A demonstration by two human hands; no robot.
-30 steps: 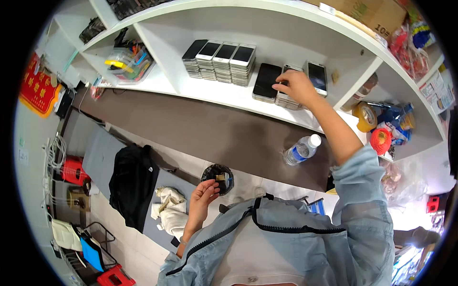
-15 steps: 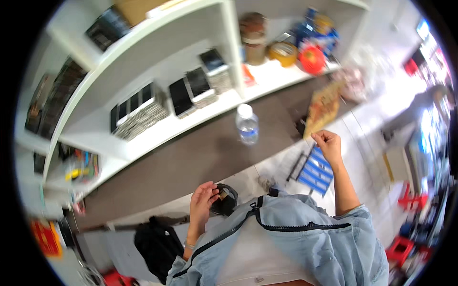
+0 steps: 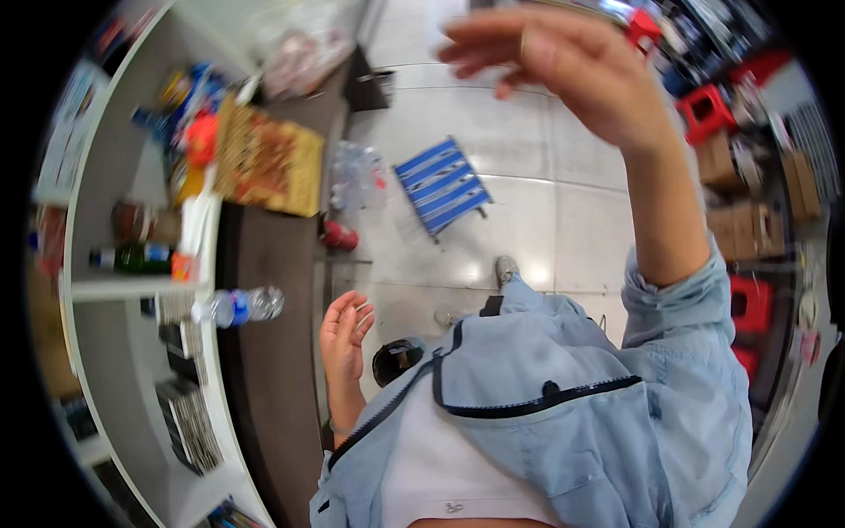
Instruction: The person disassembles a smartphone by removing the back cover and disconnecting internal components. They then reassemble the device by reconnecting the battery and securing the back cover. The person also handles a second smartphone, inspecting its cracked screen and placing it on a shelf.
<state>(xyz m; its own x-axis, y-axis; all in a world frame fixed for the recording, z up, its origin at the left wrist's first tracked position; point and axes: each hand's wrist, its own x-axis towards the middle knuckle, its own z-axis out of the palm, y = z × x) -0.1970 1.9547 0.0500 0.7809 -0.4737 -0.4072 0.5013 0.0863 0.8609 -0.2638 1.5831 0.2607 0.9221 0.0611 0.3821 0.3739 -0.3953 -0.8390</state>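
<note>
My right hand is raised high, a little blurred, with its fingers stretched to the left and nothing in it. Lower down, my left hand hangs beside the brown counter, fingers loosely bent and apart, also holding nothing. The black waste bin on the floor is nearest to it. A clear plastic bottle with a blue label and white cap stands on the counter. Farther along lies a yellow-brown printed paper bag. Neither hand touches any of these.
White shelving along the left holds stacked phone-like slabs, a green bottle and a jar. A blue striped folding stool stands on the tiled floor, near a red can. Red stools and cardboard boxes line the right.
The view has swung to the right, so the shelves and counter now run down the left side. My right hand has risen, and its pinched fingers have stretched out. My left hand stays low and empty.
</note>
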